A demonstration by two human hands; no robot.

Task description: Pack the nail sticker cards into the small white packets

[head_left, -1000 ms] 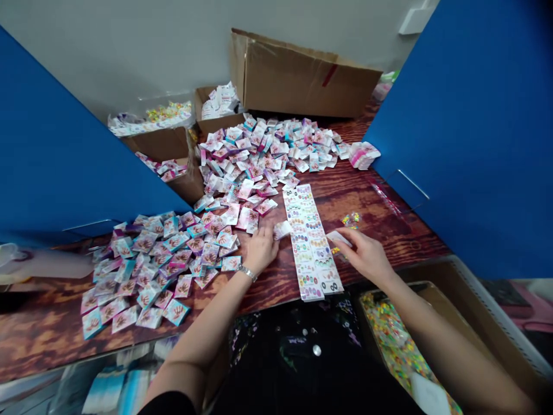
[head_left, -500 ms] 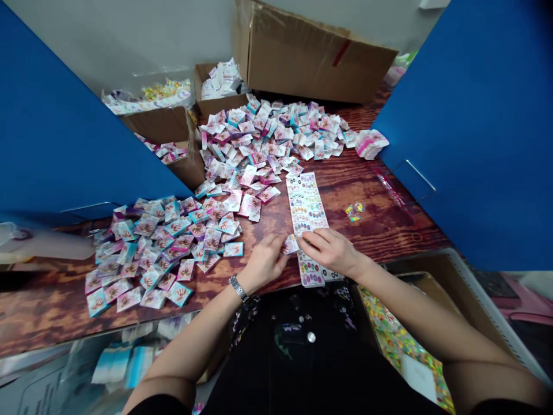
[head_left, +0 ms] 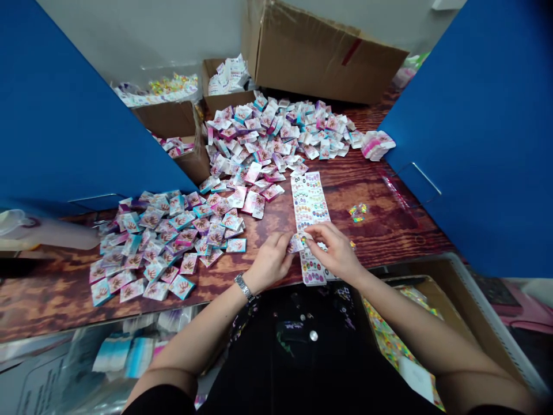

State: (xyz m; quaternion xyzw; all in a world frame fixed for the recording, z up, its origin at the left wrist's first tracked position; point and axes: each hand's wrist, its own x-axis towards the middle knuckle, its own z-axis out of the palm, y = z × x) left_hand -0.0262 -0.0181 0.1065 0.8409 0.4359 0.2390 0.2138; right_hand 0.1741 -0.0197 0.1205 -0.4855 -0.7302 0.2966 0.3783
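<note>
Closed around a small printed carton (head_left: pixel 295 244), my left hand (head_left: pixel 272 259) holds it just above the table's front edge. My right hand (head_left: pixel 336 253) pinches a tiny packet with bright yellow and green bits (head_left: pixel 304 239) against the carton's right end. How far the packet is inside the carton cannot be made out. Under and behind the hands lie sheets of printed oval stickers (head_left: pixel 310 202), partly covered by my right hand. To the right, more small colourful packets (head_left: pixel 358 212) rest on the wood.
Many small cartons are heaped at the left (head_left: pixel 159 242) and the back (head_left: pixel 276 132) of the wooden table. Cardboard boxes (head_left: pixel 328 57) stand behind. Blue panels (head_left: pixel 475 144) flank both sides. A bin of colourful packets (head_left: pixel 384 334) sits below, at my right.
My right hand has lifted slightly off the sticker sheets, and the colourful packet now shows at its fingertips by the carton. The whole view has shifted a little.
</note>
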